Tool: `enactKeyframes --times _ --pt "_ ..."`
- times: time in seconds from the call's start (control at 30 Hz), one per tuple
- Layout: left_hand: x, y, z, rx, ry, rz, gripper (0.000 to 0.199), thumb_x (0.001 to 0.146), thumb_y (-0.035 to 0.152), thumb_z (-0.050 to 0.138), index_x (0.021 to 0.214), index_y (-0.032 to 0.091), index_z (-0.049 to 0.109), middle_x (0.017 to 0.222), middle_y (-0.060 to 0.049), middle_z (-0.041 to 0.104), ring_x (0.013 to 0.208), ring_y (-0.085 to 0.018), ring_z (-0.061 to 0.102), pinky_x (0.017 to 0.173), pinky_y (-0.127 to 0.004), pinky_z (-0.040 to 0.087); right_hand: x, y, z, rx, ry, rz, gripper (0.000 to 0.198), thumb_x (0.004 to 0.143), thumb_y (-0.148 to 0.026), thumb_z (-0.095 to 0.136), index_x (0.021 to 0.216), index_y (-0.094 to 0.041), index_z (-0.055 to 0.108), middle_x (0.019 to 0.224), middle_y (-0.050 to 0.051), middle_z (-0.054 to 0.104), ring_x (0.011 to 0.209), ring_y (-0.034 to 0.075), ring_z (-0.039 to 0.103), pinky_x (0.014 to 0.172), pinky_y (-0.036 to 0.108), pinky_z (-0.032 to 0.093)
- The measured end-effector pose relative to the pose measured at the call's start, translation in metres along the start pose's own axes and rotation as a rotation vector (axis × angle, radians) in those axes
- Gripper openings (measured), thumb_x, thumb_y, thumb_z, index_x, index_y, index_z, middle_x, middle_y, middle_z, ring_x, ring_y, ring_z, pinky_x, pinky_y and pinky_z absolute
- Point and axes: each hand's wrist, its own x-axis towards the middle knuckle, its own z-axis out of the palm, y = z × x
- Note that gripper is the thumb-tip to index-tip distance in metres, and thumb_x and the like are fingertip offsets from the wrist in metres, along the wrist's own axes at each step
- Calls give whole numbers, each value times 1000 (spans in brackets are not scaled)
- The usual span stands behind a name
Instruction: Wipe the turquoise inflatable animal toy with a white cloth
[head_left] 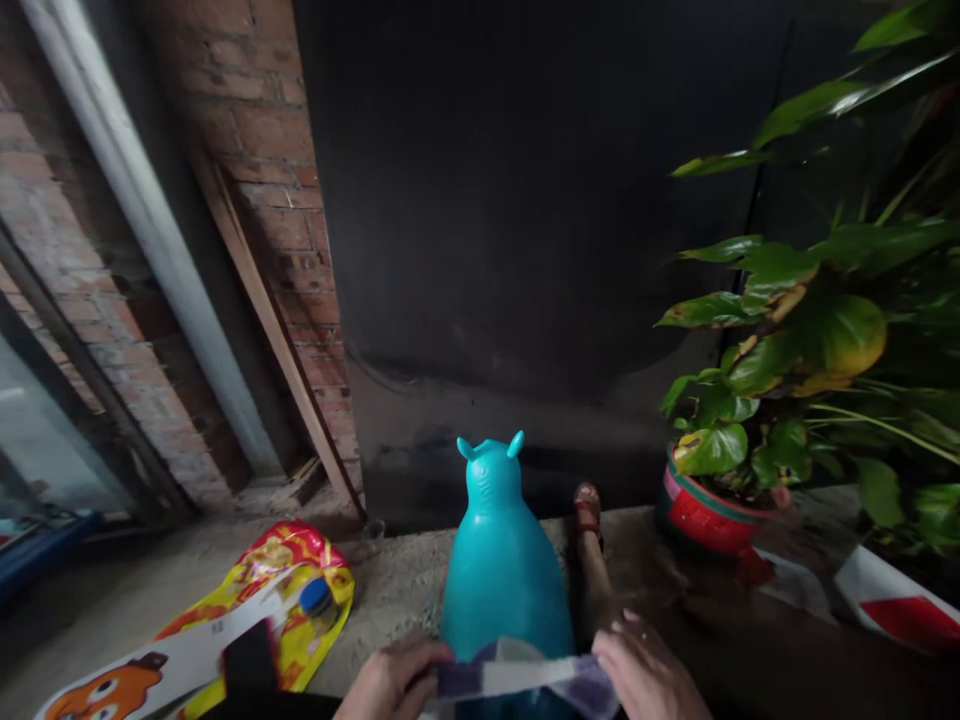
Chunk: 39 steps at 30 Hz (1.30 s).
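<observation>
A turquoise inflatable animal toy [502, 560] with two small ears stands on the concrete floor [390, 590] right in front of me. Across its back lies a purple and white cloth [517, 677], stretched between both hands. My left hand [394, 680] grips the cloth's left end and my right hand [649, 672] grips its right end. My leg and a foot in a red sandal [587, 510] stretch out beside the toy on its right.
A yellow and red plastic bag [277, 590] with an orange cartoon figure lies at the left, a blue bottle cap [318, 597] on it. A red pot [705, 515] with a leafy plant stands at the right. Brick wall, grey pipe and wooden plank rise at the left.
</observation>
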Motion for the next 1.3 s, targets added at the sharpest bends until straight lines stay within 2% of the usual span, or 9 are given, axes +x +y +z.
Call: enactKeyframes --times 0.17,0.33,0.43,0.53,0.73,0.87,1.1,1.17,1.3 --pt "9 53 -42 58 38 26 25 92 35 48 98 35 72 98 7 76 94 -14 67 86 -22 48 52 0 -48 73 -11 116 22 103 -33 43 88 -32 59 83 -4 67 80 14 65 71 28 47" --pt "62 34 -46 160 31 52 34 86 24 46 105 32 73 105 4 76 102 -16 66 94 -25 47 94 33 -9 48 -191 256 31 103 -30 35 91 -30 63 85 -5 68 82 13 65 74 25 46" --pt "98 5 -21 281 217 -70 42 84 17 42 113 25 71 117 -4 73 115 -18 63 108 -31 43 108 48 45 -58 -135 380 30 95 -21 40 107 -25 67 102 6 71 96 21 68 83 32 49" --pt "111 -23 22 275 281 -179 50 82 11 38 123 18 67 132 -11 67 130 -21 57 114 -37 41 98 41 100 -145 -63 471 41 94 -18 36 125 -19 63 117 15 68 107 28 67 89 40 51" --pt "104 -69 105 128 307 -171 49 87 26 35 119 19 70 129 -10 71 123 -23 63 113 -40 47 43 1 179 -159 -39 374 36 99 -26 37 122 -24 64 124 10 68 117 26 65 91 39 56" --pt "115 -94 134 117 366 -157 50 88 34 36 119 17 71 132 -14 69 126 -28 62 113 -48 48 45 -13 187 -147 -53 350 31 100 -28 41 121 -29 63 123 8 67 116 27 64 92 42 55" --pt "120 -114 180 230 486 -167 48 91 30 37 125 20 68 142 -14 63 135 -28 56 112 -51 50 98 -6 175 -15 -279 276 24 97 -22 46 96 -33 67 107 -1 67 101 20 62 93 40 49" --pt "118 -110 183 245 467 -192 49 91 28 36 128 21 67 144 -14 61 137 -29 54 112 -51 49 115 6 183 -16 -304 283 26 97 -24 46 108 -35 67 125 0 65 119 25 57 103 48 45" --pt "116 -98 170 228 396 -234 53 89 23 37 137 21 59 152 -14 53 143 -30 46 114 -53 47 136 21 197 -68 -291 397 49 97 -23 41 145 -25 48 158 11 40 148 39 28 109 71 34"
